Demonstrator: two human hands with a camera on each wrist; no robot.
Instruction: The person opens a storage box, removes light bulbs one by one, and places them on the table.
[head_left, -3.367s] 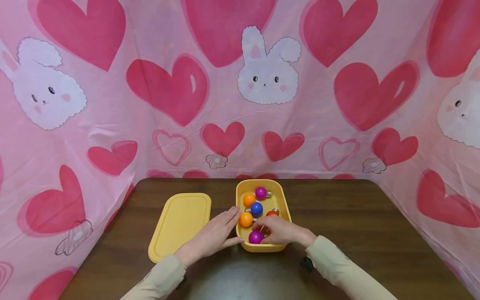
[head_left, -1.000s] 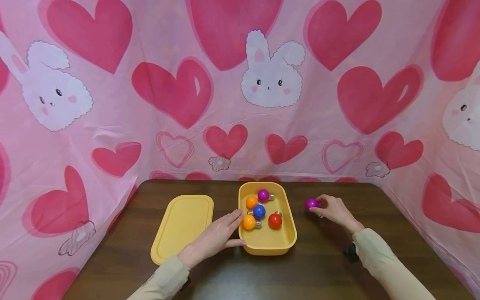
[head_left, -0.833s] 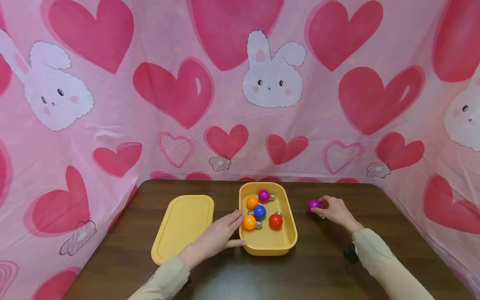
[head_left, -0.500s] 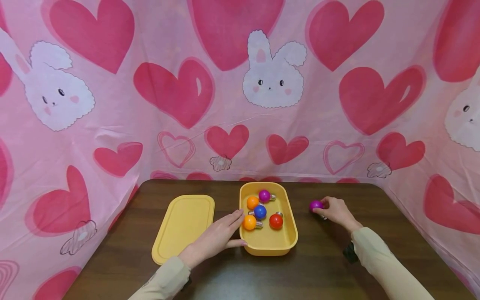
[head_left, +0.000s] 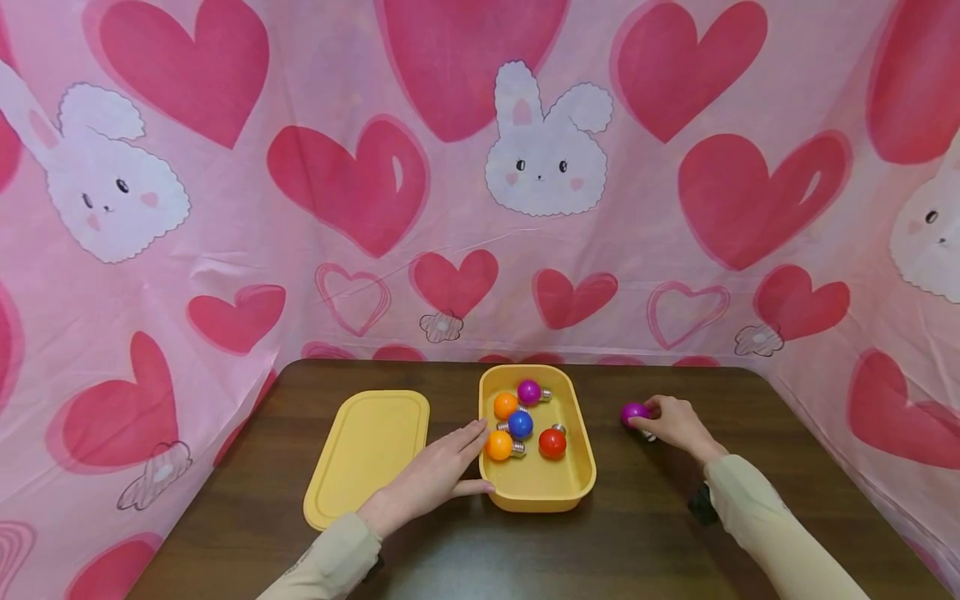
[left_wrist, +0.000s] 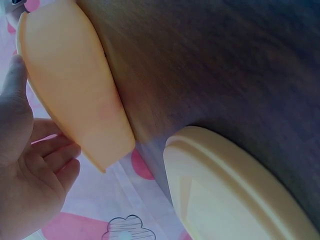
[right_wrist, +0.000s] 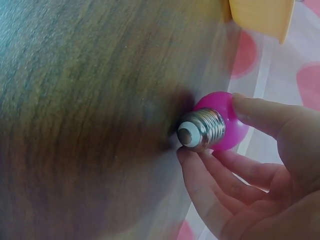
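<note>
A purple light bulb [head_left: 634, 414] is pinched between the thumb and fingers of my right hand [head_left: 678, 425], to the right of the yellow container. In the right wrist view the bulb's metal screw base [right_wrist: 202, 130] points away from my palm, close over the wood. My left hand [head_left: 431, 475] has its fingers extended along the left rim of the yellow container [head_left: 588, 467]. Inside lie two orange bulbs [head_left: 498, 445], a blue bulb [head_left: 521, 425], a red bulb [head_left: 552, 443] and another purple bulb [head_left: 529, 392]. From the left wrist, my fingertips rest at the container's rim [left_wrist: 55, 115].
A yellow lid [head_left: 367, 450] lies flat on the dark wooden table [head_left: 465, 558], left of the container. Behind and on both sides hangs a pink cloth [head_left: 465, 217] with hearts and rabbits.
My right hand has taken a purple bulb out of the container and carried it right to the table. Lately it has shifted only slightly. My left hand stays at the rim.
</note>
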